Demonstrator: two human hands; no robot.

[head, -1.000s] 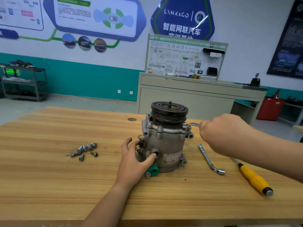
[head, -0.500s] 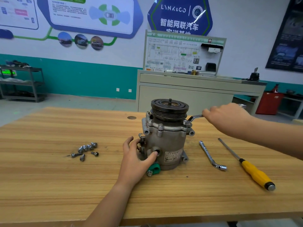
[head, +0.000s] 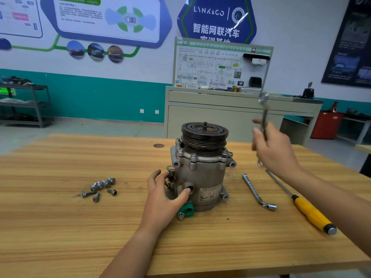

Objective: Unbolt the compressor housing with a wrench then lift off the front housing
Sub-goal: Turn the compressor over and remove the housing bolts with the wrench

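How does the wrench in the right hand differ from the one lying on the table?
The held wrench stands nearly upright in the right hand, clear of the compressor; the table wrench lies flat on the table, untouched. The held wrench is motion-blurred; the table wrench is sharp, showing a bent socket end. Both are slim silver metal.

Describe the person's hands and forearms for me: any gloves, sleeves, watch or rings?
No gloves: the left hand and right hand are both bare. The left forearm and right forearm are bare right to the frame edge, with no sleeve cuff, watch or wristband in view. No rings show on the left hand. The right hand is motion-blurred, so a thin ring there cannot be ruled out.
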